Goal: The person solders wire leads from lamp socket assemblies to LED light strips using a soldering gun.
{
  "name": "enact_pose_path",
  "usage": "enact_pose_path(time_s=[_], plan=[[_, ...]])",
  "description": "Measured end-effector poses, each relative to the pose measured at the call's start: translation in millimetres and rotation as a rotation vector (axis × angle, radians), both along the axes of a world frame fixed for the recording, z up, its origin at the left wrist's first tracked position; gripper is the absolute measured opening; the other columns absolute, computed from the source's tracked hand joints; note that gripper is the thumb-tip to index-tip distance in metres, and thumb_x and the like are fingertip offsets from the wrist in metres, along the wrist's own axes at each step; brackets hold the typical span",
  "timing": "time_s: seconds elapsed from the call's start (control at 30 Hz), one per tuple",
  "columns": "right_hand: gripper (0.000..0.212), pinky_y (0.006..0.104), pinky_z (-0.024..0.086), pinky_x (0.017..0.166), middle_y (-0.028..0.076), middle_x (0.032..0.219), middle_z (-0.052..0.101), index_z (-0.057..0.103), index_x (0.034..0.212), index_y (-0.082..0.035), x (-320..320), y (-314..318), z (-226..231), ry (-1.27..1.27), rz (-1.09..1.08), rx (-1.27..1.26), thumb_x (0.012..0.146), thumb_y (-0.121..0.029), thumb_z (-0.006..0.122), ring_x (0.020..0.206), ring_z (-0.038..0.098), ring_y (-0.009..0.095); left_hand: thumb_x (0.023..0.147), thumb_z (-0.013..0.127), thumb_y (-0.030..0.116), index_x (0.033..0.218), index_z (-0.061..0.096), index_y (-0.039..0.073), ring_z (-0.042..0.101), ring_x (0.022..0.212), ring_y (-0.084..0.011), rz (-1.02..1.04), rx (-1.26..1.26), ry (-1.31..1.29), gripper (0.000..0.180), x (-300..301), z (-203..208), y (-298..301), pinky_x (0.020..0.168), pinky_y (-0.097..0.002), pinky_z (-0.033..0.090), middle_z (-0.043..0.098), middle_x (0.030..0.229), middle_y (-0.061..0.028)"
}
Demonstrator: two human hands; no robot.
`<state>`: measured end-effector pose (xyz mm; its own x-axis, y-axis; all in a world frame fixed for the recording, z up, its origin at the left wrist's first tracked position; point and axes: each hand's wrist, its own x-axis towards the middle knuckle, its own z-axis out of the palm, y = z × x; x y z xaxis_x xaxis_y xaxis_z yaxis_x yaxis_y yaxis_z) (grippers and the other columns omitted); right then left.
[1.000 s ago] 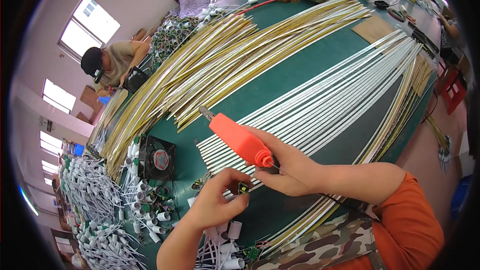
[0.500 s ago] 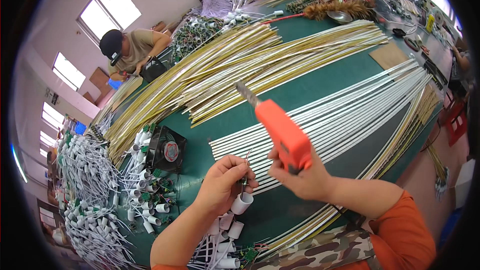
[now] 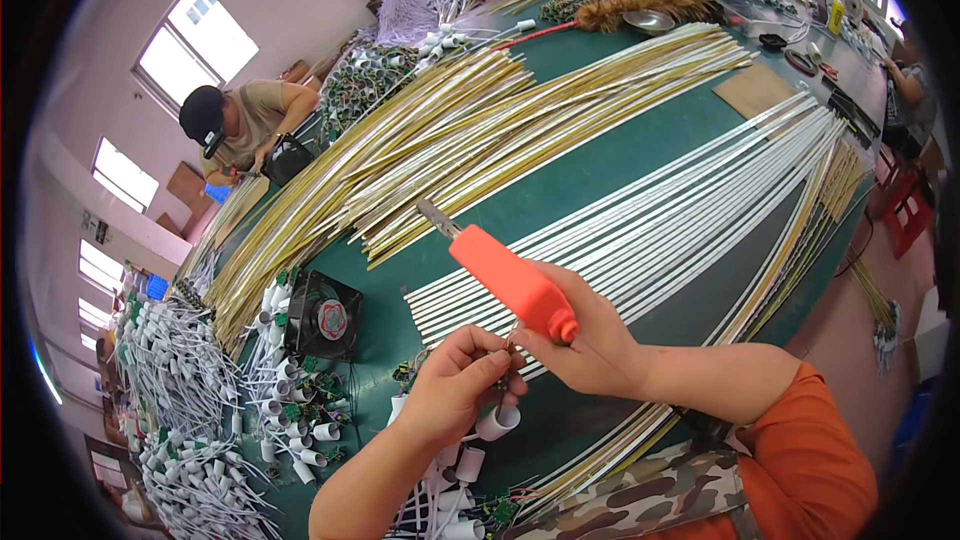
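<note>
My right hand (image 3: 590, 345) is closed round an orange-red soldering gun (image 3: 510, 280), its grey metal tip pointing up and left over the bundled strips. The thumb and fingertips of this hand reach the fingertips of my left hand (image 3: 458, 380), at a thin wire. My left hand is closed in a pinch on a small circuit board, mostly hidden by the fingers. Just below them hangs a white plastic cap (image 3: 499, 424), which looks joined to the board by wires. More white caps with cords and green boards (image 3: 455, 500) lie under my left forearm.
White light strips (image 3: 620, 240) lie in a row on the green table (image 3: 390, 400). A black fan (image 3: 323, 315) stands left of my hands, beside heaps of corded caps (image 3: 185, 370). Yellowish strips (image 3: 440, 150) are piled beyond. Another person (image 3: 240, 125) works at far left.
My right hand has moved left to meet my left fingertips, and the soldering gun has swung left with it. My left hand keeps its pinch. The whole view has shifted slightly.
</note>
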<state>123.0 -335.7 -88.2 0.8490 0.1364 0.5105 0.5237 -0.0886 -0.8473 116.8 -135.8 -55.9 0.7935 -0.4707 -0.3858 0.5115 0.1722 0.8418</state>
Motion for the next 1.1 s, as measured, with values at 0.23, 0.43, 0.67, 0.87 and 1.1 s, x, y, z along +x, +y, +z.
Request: enact_pose_path(time_s=[0.23, 0.43, 0.67, 0.87, 1.1], plan=[[0.063, 0.0327, 0.051, 0.082, 0.006, 0.099, 0.06, 0.039, 0.139, -0.008, 2.1, -7.4, 5.8, 0.388, 0.208, 0.18, 0.086, -0.01, 0.072, 0.092, 0.061, 0.015, 0.098, 0.059, 0.013, 0.099, 0.054, 0.005, 0.064, 0.071, -0.0138, -0.049, 0.031, -0.031, 0.009, 6.7, 0.9, 7.0, 0.059, -0.0246, 0.051, 0.064, 0.089, -0.0081], [0.063, 0.0318, 0.052, 0.086, 0.009, 0.107, 0.058, 0.037, 0.14, -0.008, -4.7, -4.2, 11.9, 0.481, 0.3, 0.274, 0.087, -0.009, 0.071, 0.097, 0.061, 0.016, 0.099, 0.06, 0.017, 0.099, 0.056, 0.004, 0.064, 0.073, -0.0127, -0.054, 0.078, -0.028, 0.013, 2.2, 4.0, -4.8, 0.059, -0.0236, 0.052, 0.064, 0.092, -0.0072], [0.065, 0.0368, 0.053, 0.088, 0.014, 0.119, 0.061, 0.039, 0.143, -0.011, -6.4, -11.3, 14.8, 0.225, 0.213, -0.036, 0.086, -0.015, 0.072, 0.104, 0.064, 0.027, 0.099, 0.06, 0.018, 0.103, 0.058, 0.003, 0.063, 0.075, -0.0112, -0.143, 0.183, -0.005, 0.015, -2.9, 7.2, -5.6, 0.06, -0.0236, 0.052, 0.064, 0.094, -0.0046], [0.061, 0.0321, 0.052, 0.079, 0.006, 0.099, 0.062, 0.042, 0.138, -0.007, -0.5, -7.1, -1.0, 0.442, 0.305, 0.105, 0.085, -0.012, 0.072, 0.087, 0.062, 0.015, 0.098, 0.061, 0.018, 0.103, 0.059, 0.003, 0.06, 0.068, -0.0083, -0.137, 0.312, -0.046, 0.015, -4.3, 14.4, -4.3, 0.057, -0.0223, 0.048, 0.062, 0.085, -0.0028], [0.01, 0.0242, 0.041, 0.064, -0.004, 0.077, 0.053, 0.057, 0.09, -0.006, 2.6, -16.1, 22.7, 0.551, 0.256, 0.273, 0.086, -0.005, 0.067, 0.071, 0.049, 0.005, 0.089, 0.063, 0.003, 0.094, 0.063, 0.002, 0.053, 0.056, -0.004, 0.048, 0.594, -0.556, 0.005, -7.8, 106.5, 57.1, 0.048, -0.0188, 0.041, 0.059, 0.078, -0.0015]])
